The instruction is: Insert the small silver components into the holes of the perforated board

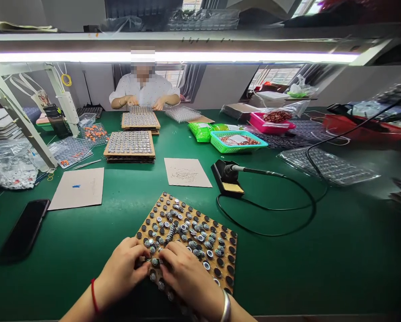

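Observation:
A tan board (226,264) lies turned at an angle on the green table, with black round pads in rows. Small round silver-and-black parts (200,239) cover its middle in a loose heap, and others sit one by one along the near-left edge. My left hand (126,264) is at the board's left corner, thumb and fingers pinched together. Close beside it, my right hand (187,268) reaches over the near part of the board with bent, closed fingers. One small round part (155,262) shows between the two hands' fingertips. Whatever either pinch holds is hidden.
A soldering iron (240,169) rests in its stand (229,183), its cable looping right. Cardboard sheets (188,172), a phone (24,228), stacked filled boards (129,145) and a green basket (238,141) lie around. Across the table, a person (143,91) handles another board. A lamp bar (200,57) spans overhead.

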### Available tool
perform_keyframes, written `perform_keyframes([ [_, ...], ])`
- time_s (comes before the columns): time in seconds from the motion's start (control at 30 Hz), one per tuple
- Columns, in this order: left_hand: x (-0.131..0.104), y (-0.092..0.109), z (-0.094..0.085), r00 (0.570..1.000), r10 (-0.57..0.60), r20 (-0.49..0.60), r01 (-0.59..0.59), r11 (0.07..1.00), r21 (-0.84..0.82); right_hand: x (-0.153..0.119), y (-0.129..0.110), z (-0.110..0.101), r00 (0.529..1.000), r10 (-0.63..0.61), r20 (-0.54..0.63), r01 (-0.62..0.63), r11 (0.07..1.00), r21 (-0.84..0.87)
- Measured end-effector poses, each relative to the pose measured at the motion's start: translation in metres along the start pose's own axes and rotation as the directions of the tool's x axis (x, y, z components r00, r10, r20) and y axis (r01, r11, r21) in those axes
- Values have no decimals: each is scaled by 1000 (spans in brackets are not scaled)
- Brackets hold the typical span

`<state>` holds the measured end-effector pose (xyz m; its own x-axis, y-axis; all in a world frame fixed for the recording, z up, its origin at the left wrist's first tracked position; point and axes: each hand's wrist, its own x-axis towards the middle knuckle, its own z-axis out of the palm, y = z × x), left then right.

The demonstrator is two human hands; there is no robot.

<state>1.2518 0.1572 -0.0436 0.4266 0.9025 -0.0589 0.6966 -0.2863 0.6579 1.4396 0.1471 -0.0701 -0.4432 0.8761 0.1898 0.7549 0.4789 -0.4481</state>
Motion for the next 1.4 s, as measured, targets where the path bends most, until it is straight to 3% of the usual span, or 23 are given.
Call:
perform_keyframes([
  [0.17,-9,-7,-4,1000,31,0,-31,999,-26,0,3,-4,999,-13,-44,18,993,118],
  [0.33,-11,-12,-7,992,110,57,-113,992,57,1,2,-12,1000,4,-28,2,975,222],
  [0.63,-14,-15,-7,999,30,-14,-29,996,83,-2,-1,-15,993,-45,-106,73,960,271],
  [0.7,-15,-13,-7,999,33,-32,-32,999,32,-3,-4,-14,989,-58,-139,96,953,287],
  [0.77,-17,-8,-7,999,-1,-41,-4,992,-129,-4,-9,-13,982,-73,-172,124,943,309],
  [0.87,-19,1,-4,994,-105,5,92,851,-518,-4,-18,-11,966,-123,-227,196,921,336],
  [0.97,-20,6,2,975,-213,58,167,542,-824,-2,-25,-10,946,-156,-285,259,893,369],
  [1.07,-22,2,8,951,-296,87,185,322,-928,2,-28,-11,951,-135,-279,252,863,438],
  [1.17,-25,-5,9,936,-334,111,200,245,-949,5,-30,-14,971,-118,-206,207,845,492],
  [1.27,-27,-9,5,923,-372,97,211,280,-937,9,-30,-15,980,-118,-160,183,848,498],
  [1.4,-26,-14,-8,900,-436,-15,225,493,-840,17,-27,-12,985,-73,-155,134,889,437],
])
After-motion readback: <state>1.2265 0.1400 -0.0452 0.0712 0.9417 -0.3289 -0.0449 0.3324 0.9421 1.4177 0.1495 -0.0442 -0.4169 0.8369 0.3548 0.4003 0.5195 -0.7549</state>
